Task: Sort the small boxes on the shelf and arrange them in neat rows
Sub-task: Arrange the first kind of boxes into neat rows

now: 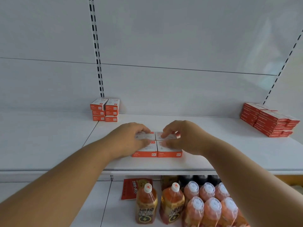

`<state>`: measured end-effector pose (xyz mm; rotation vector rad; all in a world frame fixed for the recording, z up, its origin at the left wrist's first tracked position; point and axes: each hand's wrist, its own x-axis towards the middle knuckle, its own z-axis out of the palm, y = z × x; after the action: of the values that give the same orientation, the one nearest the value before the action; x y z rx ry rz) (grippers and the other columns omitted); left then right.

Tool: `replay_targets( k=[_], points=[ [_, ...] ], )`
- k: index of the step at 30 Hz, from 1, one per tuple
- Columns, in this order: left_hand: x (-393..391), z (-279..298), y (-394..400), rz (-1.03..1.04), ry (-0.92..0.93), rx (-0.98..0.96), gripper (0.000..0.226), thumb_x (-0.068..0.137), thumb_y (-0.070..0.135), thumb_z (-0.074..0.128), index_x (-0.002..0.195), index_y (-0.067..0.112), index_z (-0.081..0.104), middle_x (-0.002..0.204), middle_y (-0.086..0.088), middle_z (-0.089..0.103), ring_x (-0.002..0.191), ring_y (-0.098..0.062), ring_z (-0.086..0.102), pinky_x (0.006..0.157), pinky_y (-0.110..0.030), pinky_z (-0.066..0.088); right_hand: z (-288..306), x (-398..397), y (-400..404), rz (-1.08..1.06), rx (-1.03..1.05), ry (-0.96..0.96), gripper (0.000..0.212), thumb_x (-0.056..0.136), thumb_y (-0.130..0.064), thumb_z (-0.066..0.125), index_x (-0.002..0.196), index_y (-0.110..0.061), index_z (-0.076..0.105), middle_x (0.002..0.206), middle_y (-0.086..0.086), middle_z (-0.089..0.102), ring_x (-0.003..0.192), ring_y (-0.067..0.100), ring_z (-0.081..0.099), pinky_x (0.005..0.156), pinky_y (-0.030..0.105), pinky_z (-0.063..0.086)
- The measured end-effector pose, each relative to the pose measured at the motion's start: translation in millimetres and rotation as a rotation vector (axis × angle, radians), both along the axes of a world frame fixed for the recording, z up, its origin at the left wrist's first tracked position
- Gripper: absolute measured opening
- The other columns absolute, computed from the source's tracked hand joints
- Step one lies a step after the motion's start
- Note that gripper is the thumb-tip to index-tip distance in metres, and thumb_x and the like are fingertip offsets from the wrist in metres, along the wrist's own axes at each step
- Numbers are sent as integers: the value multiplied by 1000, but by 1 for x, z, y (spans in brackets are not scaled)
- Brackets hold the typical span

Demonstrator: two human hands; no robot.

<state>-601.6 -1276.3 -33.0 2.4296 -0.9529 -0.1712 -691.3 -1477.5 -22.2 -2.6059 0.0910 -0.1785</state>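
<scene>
Nearest the camera, below the fingers, stand two orange-filled plastic drink bottles with dark lightning-bolt labels, and to the right of them a shrink-wrapped pack of pale-capped orange bottles, with a red printed card behind on the lower shelf.

Two bare forearms reach up over these to the white metal shelf board. Under the fingers sits a block of four small white-topped cardboard boxes with orange fronts, set two by two with their sides touching and their orange faces toward the camera. The left hand lies over the left pair, its fingers curled down on the far left box and its thumb pressed on the near one. The right hand lies over the right pair in the same way, fingers bent onto the box tops, thumb on the near right box. Both hands grip the boxes from above and at the outer sides.

Beyond the left fingertips, against the white back panel, stands a stack of six matching small orange-and-white boxes, two wide and three high. Well to the right of the right fingers, at the shelf's end, a larger pile of red-orange flat boxes is stacked.
</scene>
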Motion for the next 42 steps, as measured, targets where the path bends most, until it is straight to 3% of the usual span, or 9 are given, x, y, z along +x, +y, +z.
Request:
replay_targets(
  k=[10, 15, 22, 28, 31, 34, 36, 39, 42],
  points=[
    [3, 0, 2, -17, 70, -43, 33, 91, 47, 62, 124, 44, 57, 130, 12, 53, 105, -10, 59, 89, -32, 55, 19, 9, 7, -6, -116, 133, 22, 79, -43, 75, 97, -30, 73, 106, -13, 63, 102, 11, 59, 83, 27, 47],
    [14, 1, 9, -1, -31, -72, 40, 93, 45, 59, 131, 45, 49, 134, 16, 51, 111, -4, 47, 89, -23, 45, 29, 27, 18, -54, -115, 29, 22, 84, -40, 71, 100, -26, 73, 104, -15, 66, 98, 5, 59, 80, 24, 43],
    [66, 15, 50, 171, -202, -157, 21, 91, 30, 61, 111, 33, 65, 108, 14, 60, 98, -10, 59, 85, -30, 49, 31, 84, 72, -34, -71, -112, 12, 88, -32, 66, 96, -25, 68, 99, -14, 65, 90, 7, 60, 73, 21, 44],
    [98, 1, 69, 292, -225, -328, 17, 92, 18, 56, 103, 28, 63, 87, 10, 64, 85, -19, 63, 73, -30, 50, 31, 127, 111, -69, -49, -117, 22, 92, -28, 60, 114, -27, 63, 113, -6, 64, 95, 11, 56, 77, 22, 41],
    [109, -6, 77, 391, -128, -461, 28, 94, 23, 54, 121, 32, 52, 82, 8, 64, 82, -21, 63, 69, -32, 48, 31, 141, 122, -103, 33, -62, 42, 94, -24, 55, 134, -34, 46, 107, -3, 63, 88, 17, 61, 64, 23, 48],
    [117, -10, 80, 406, -81, -407, 48, 100, 35, 46, 146, 36, 34, 114, 0, 67, 105, -26, 63, 86, -35, 47, 29, 153, 132, -94, 18, 81, 60, 95, -22, 53, 147, -39, 30, 129, -1, 55, 102, 21, 58, 77, 28, 51],
    [118, -12, 81, 399, -53, -343, 48, 101, 40, 41, 148, 37, 34, 129, 0, 62, 116, -26, 58, 93, -35, 43, 24, 159, 138, -133, 80, 133, 53, 95, -23, 53, 143, -39, 40, 134, 0, 51, 103, 22, 57, 82, 31, 50],
    [123, -15, 80, 434, -63, -354, 40, 99, 43, 43, 138, 36, 48, 123, -2, 65, 109, -25, 60, 86, -34, 45, 20, 166, 142, -244, 317, 35, 21, 92, -23, 55, 110, -31, 64, 103, 3, 61, 79, 21, 58, 65, 30, 48],
    [126, -12, 83, 489, -62, -435, 28, 97, 45, 48, 120, 31, 56, 109, 1, 65, 91, -20, 59, 72, -30, 42, 21, 166, 142, -327, 335, -66, 9, 90, -24, 61, 86, -17, 64, 80, 3, 64, 63, 19, 55, 53, 25, 42]
  ],
)
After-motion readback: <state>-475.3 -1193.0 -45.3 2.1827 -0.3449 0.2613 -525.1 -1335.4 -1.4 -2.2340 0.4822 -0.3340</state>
